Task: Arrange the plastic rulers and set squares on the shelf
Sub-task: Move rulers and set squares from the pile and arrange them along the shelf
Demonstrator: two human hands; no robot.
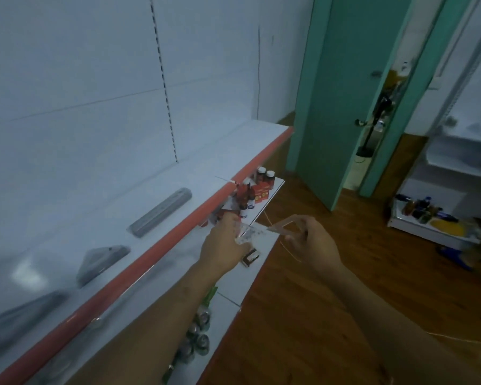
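Both forearms reach in from the bottom of the frame. At centre, the left hand (225, 245) pinches a clear ruler (249, 234) while the right hand (314, 240) fingers grip a clear set square (285, 225). Probably best separated, then laid flat beside stacks on the shelf (161, 184), left.

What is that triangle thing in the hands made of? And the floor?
The set square, held by both the left hand and the right hand, looks like clear plastic: you can see the floor through it. The floor looks like brown wood with a slight shine, perhaps laminate.
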